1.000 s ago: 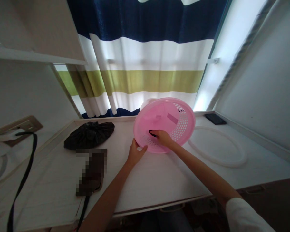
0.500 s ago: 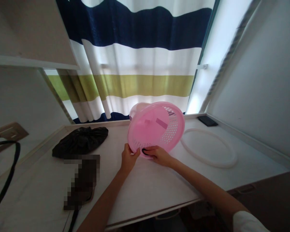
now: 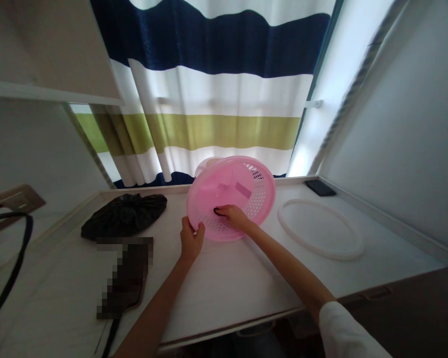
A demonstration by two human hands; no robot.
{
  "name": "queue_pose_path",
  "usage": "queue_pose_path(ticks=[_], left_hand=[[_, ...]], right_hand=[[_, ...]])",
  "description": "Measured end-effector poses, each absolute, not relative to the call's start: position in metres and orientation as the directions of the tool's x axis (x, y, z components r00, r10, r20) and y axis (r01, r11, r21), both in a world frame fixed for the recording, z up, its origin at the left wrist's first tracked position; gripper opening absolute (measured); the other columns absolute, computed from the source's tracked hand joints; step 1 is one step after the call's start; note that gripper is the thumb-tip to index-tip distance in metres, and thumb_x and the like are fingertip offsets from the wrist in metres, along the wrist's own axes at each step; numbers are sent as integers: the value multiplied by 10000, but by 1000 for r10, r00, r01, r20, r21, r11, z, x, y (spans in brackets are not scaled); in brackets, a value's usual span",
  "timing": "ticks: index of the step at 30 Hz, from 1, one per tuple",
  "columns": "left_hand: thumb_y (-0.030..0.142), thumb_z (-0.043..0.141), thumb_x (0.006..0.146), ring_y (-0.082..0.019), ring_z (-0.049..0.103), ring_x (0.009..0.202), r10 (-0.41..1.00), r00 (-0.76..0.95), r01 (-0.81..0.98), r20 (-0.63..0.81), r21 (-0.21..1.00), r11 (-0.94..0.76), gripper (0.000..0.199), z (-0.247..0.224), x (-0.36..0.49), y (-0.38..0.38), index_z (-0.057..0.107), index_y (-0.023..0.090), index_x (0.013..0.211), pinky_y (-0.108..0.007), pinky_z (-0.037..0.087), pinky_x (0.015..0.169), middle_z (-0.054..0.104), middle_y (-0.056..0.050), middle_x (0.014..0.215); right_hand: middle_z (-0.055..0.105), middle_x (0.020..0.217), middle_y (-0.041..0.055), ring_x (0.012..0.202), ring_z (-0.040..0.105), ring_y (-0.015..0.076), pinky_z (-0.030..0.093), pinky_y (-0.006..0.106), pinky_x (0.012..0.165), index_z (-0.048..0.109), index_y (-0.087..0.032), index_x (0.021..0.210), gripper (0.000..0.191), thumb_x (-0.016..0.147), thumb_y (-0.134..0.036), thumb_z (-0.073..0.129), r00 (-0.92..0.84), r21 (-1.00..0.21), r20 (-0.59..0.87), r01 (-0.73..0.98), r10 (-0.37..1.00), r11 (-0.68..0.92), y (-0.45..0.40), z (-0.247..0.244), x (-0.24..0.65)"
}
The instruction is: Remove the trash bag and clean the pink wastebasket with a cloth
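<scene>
A pink plastic basket with perforated sides is tilted up over the table, its open mouth facing me. My left hand is closed on the lower left of its rim, thumb on the inner side. Inside the mouth, my right hand pinches a small black curved thing; its kind is too small to make out. Flat on the table to the right of the basket lies a white hoop.
On the white table, a knotted black plastic bag lies left, with a blurred-out dark object nearer me. A flat black item is at the back right. A striped curtain hangs behind; a black cable runs at left.
My right hand has moved from the basket's lower rim up and inward, carrying the small black thing. The basket and my left hand have shifted slightly left.
</scene>
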State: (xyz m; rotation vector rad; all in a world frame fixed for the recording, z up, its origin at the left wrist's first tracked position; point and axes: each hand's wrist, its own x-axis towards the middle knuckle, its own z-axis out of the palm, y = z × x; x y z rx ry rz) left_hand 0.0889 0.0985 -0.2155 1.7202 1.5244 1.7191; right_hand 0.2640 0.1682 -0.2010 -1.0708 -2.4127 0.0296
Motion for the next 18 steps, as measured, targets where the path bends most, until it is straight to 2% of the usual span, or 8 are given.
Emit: queue_pose_path(ticks=[5,11,18], left_hand=[[289,483,740,-104,466,616,753,-280,435,596,778,-454,232,-216,85,102,394,173,919,-198,398,541,467,10,733],[278,490,735,-108,472,611,772,-296,416,563,803,-426,253,-219,80,108,397,172,945,-197,400,527,486,-1,753],[259,485,738,-125,493,678,754,-301,431,584,789,-439,244,-220,77,109,395,175,948,-211,413,576,499,-13,803]], right_hand=[[564,1108,20,999,517,160,389,283,840,521,-231,1121,436,719,-93,427,-646,-223,339,651,684,726,168,-201,251],[538,1145,-1,1040,491,145,384,266,864,487,-246,1160,479,713,-86,421,-662,-281,325,615,676,737,150,-203,257],[471,1221,31,1101,434,132,343,272,922,464,-206,1186,485,723,-77,396,-714,-200,341,580,611,790,112,-204,259]])
